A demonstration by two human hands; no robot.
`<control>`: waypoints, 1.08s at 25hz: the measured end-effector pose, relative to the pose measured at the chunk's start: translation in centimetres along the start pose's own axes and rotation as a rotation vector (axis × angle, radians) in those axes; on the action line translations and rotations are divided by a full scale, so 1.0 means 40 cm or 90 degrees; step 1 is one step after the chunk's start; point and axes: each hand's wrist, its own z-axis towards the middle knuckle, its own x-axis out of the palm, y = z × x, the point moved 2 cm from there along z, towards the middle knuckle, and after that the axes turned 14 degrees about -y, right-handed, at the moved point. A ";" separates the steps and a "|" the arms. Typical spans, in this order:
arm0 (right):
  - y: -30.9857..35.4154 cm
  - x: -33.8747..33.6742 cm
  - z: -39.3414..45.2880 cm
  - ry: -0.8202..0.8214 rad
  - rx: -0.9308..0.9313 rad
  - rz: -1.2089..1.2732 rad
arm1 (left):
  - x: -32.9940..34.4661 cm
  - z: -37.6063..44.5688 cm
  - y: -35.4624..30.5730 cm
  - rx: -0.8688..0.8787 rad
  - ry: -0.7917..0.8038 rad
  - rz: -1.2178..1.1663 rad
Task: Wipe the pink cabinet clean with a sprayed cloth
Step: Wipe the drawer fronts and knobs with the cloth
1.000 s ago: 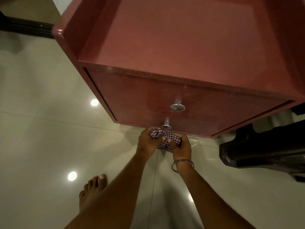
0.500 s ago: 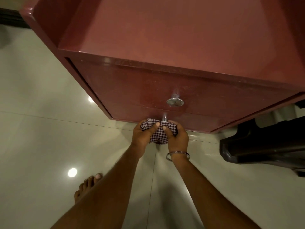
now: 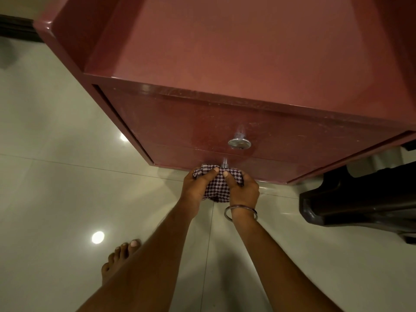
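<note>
1. Both hands, left and right, pinch the bunched cloth low against the cabinet front, around the lower knob.
2. Likely step: wiping that knob.
3. Next move calls for rubbing across the lower drawer front.

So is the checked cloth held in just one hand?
No, both the left hand and the right hand grip the bunched checked cloth below the pink cabinet.

head view | from above, facing steeply down | close over cabinet top and front
</note>
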 end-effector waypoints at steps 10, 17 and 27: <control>-0.035 0.007 0.045 0.041 0.176 -0.017 | 0.021 0.025 0.013 0.056 -0.047 0.136; -0.022 0.017 0.032 0.082 0.228 0.024 | 0.003 0.035 -0.016 0.072 -0.026 0.133; 0.005 0.003 0.044 0.099 0.285 0.054 | 0.019 0.030 -0.032 -0.005 -0.040 0.147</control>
